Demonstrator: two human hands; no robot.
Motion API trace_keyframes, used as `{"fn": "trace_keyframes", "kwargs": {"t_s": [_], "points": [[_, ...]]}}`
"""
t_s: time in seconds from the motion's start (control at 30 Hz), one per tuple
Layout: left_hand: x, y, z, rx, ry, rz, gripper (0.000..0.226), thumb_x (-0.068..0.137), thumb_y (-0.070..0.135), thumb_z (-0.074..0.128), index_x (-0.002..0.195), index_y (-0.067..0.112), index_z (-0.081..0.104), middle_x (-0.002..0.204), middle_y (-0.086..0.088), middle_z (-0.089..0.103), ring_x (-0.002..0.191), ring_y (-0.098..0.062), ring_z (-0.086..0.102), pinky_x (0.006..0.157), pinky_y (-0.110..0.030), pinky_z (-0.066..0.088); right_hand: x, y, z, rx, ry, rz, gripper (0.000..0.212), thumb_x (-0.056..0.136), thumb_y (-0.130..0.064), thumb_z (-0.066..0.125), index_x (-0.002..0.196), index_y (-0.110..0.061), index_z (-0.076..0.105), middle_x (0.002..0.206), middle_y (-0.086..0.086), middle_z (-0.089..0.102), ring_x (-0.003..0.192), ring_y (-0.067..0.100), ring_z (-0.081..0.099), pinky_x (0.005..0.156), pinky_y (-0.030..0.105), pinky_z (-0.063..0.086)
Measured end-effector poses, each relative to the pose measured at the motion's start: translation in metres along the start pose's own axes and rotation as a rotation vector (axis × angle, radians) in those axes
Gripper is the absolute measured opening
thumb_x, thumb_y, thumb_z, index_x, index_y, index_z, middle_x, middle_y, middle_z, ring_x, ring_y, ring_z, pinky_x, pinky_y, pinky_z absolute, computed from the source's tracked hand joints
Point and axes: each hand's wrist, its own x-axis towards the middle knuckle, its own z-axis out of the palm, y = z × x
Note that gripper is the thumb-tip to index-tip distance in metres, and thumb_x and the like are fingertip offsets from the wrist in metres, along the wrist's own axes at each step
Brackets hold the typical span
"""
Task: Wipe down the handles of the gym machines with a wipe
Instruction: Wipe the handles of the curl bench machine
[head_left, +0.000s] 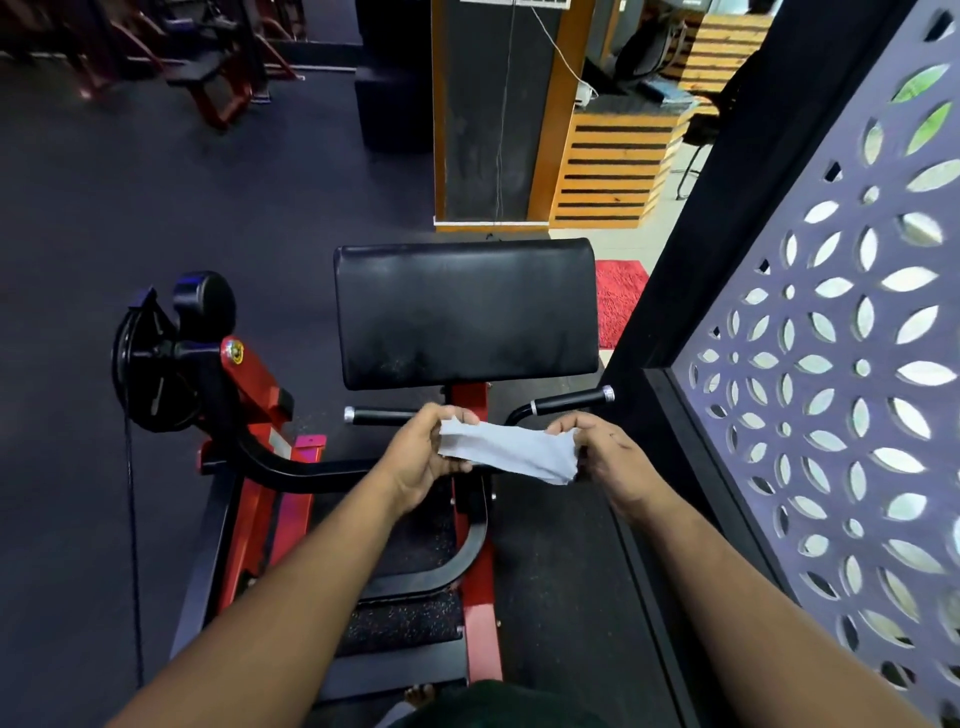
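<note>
At the left of the frame a black weight plate (150, 358) hung on the red frame (260, 499) of a gym machine, with a curved black bar (291, 470) sweeping from it toward the middle. Just right of that, the left handle (382, 415), black with a silver end cap, jutted out below the black pad (465, 312) that filled the centre. In front of the handles, low in the middle of the frame, the person's left hand (415, 457) pinched one end of a white wipe (506, 452), fingers curled round its edge. The wipe stretched across to the right hand (605, 454), which gripped the bunched other end between thumb and fingers. It was held in the air and touched neither handle. Behind the right hand, the right handle (569, 400) angled up toward the right. A red mat (621, 301) lay beyond it on the floor, and a grey screen (841, 364) cut with leaf-shaped holes filled the right side of the frame.
</note>
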Motion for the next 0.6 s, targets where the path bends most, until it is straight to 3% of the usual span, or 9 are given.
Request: {"fn": "trace_keyframes", "kwargs": {"t_s": [0.1,0.17,0.2,0.27,0.33,0.4,0.47,0.53,0.6], "points": [[0.0,0.001,0.005,0.046,-0.007,0.014,0.022,0.102,0.027,0.06,0.095,0.011,0.074,0.089,-0.005,0.075,0.077,-0.017,0.07,0.064,-0.027,0.056,0.003,0.011,-0.009,-0.162,0.006,-0.037,0.038,0.095,-0.037,0.042,0.086,-0.016,0.072,0.09,-0.007,0.069,0.084,0.008,0.058,0.075,0.029,0.044],[0.0,0.0,0.006,0.121,-0.04,0.026,0.01,0.095,0.007,0.068,0.101,0.011,0.075,0.095,-0.007,0.076,0.084,-0.02,0.069,0.072,-0.026,0.057,0.003,0.016,-0.012,-0.3,0.036,-0.102,0.045,0.093,-0.057,0.052,0.079,-0.018,0.071,0.079,-0.007,0.067,0.074,0.004,0.057,0.074,0.029,0.044],[0.002,-0.001,0.005,0.174,-0.053,0.032,0.02,0.091,-0.001,0.069,0.104,0.012,0.076,0.098,-0.007,0.077,0.088,-0.021,0.069,0.075,-0.028,0.057,0.004,0.019,-0.013,-0.365,0.054,-0.117,0.048,0.089,-0.06,0.059,0.072,-0.016,0.068,0.071,-0.003,0.064,0.067,0.006,0.055,0.07,0.031,0.044],[0.004,0.001,0.005,0.29,-0.065,0.052,0.032,0.088,-0.007,0.068,0.107,0.017,0.078,0.106,-0.005,0.078,0.094,-0.02,0.07,0.083,-0.032,0.056,0.007,0.027,-0.014,-0.527,0.128,-0.105,0.047,0.085,-0.053,0.071,0.065,-0.013,0.057,0.062,0.003,0.059,0.059,0.008,0.048,0.062,0.033,0.042],[0.006,0.005,0.006,0.405,-0.098,0.1,0.034,0.091,-0.005,0.067,0.109,0.021,0.078,0.11,-0.001,0.078,0.1,-0.018,0.071,0.089,-0.032,0.056,0.011,0.032,-0.014,-0.749,0.202,-0.128,0.039,0.081,-0.052,0.074,0.074,-0.019,0.055,0.071,-0.001,0.059,0.068,0.008,0.051,0.065,0.034,0.044],[0.008,0.012,0.009,0.532,-0.18,0.164,0.033,0.093,-0.001,0.066,0.114,0.022,0.076,0.114,0.003,0.077,0.107,-0.014,0.071,0.092,-0.029,0.056,0.014,0.029,-0.006,-0.83,0.155,-0.209,0.043,0.079,-0.061,0.07,0.102,-0.027,0.058,0.101,-0.011,0.061,0.098,0.01,0.055,0.083,0.032,0.047],[0.011,0.019,0.012,0.668,-0.283,0.239,0.036,0.093,0.0,0.068,0.122,0.021,0.072,0.12,0.006,0.074,0.112,-0.01,0.069,0.097,-0.026,0.054,0.019,0.022,0.007,-0.663,-0.021,-0.166,0.061,0.084,-0.062,0.068,0.133,-0.031,0.051,0.13,-0.014,0.058,0.122,0.006,0.053,0.101,0.029,0.044],[0.015,0.028,0.013,0.717,-0.349,0.271,0.044,0.092,-0.001,0.069,0.131,0.019,0.067,0.126,0.007,0.071,0.116,-0.008,0.067,0.1,-0.026,0.053,0.022,0.017,0.02,-0.53,-0.152,-0.09,0.056,0.088,-0.052,0.071,0.136,-0.032,0.052,0.126,-0.013,0.064,0.117,0.004,0.06,0.101,0.034,0.05],[0.02,0.034,0.012,0.652,-0.297,0.306,0.049,0.091,0.001,0.073,0.135,0.02,0.064,0.126,0.006,0.07,0.115,-0.01,0.067,0.099,-0.026,0.054,0.027,0.019,0.028,-0.516,-0.149,-0.092,0.027,0.092,-0.039,0.071,0.115,-0.025,0.067,0.105,-0.005,0.073,0.098,0.012,0.069,0.09,0.048,0.056]]}}
